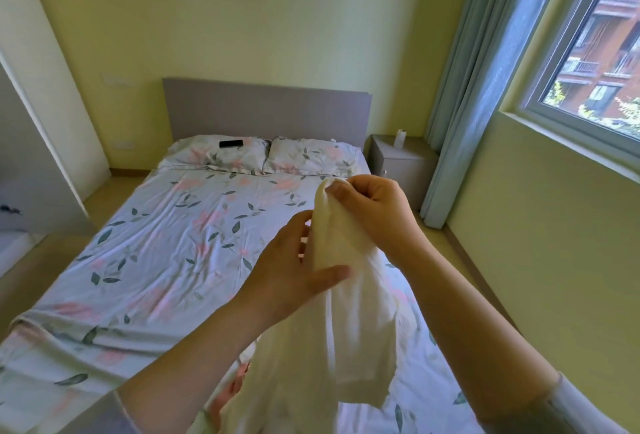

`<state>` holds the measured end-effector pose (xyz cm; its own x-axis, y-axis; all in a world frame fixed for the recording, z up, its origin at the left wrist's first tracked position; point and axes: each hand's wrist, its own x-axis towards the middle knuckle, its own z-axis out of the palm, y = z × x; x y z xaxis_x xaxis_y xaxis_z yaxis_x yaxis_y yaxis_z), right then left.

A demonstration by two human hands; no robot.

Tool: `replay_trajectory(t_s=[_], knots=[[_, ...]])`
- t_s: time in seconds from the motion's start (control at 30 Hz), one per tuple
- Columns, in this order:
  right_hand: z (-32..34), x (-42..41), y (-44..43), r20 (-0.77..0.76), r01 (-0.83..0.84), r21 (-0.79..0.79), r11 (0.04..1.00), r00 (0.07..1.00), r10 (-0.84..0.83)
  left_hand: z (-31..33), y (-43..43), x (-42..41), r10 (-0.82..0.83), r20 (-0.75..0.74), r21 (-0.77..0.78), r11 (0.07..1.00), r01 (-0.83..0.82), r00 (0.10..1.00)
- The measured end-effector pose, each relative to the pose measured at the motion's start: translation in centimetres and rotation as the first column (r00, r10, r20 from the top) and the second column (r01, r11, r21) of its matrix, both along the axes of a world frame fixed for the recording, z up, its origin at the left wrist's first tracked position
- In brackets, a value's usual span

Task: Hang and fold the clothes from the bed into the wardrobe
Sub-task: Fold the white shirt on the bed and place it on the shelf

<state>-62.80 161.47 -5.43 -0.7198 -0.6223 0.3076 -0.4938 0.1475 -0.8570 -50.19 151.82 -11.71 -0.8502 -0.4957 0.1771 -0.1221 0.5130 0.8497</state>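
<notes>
A cream white garment (332,340) hangs in front of me above the foot of the bed (166,260). My right hand (372,212) grips its top end, with the fabric bunched between fingers and thumb. Just below and to the left, my left hand (294,274) holds the same cloth, thumb pressed across its front and fingers behind. The garment's lower part drops out of the frame's bottom edge. A bit of pink cloth (239,381) shows behind it on the bed. The wardrobe (31,163) stands at the left edge, only partly in view.
The bed has a floral sheet, two pillows (311,156) and a black phone (231,143) on the left pillow. A grey nightstand (401,163) with a white bottle sits to the right of the headboard. Blue curtain (478,87) and window fill the right wall.
</notes>
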Motion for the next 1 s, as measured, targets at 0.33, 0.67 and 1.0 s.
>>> replay_trajectory(t_s=[0.33,0.67,1.0], knots=[[-2.7,-1.5,4.5,0.162,-0.014,-0.064,0.998,0.987,0.024,1.8,-3.0,-0.9,0.094,-0.089,0.002,0.996,-0.094,0.992],[-9.0,-0.3,5.3,0.659,-0.188,-0.045,0.981,0.732,0.171,3.8,-4.6,-0.9,0.129,-0.178,0.023,0.992,-0.127,0.976],[-7.6,-0.7,4.0,0.237,-0.088,-0.05,0.995,0.967,0.097,3.1,-6.5,0.6,0.332,-0.128,-0.211,0.912,-0.352,0.935]])
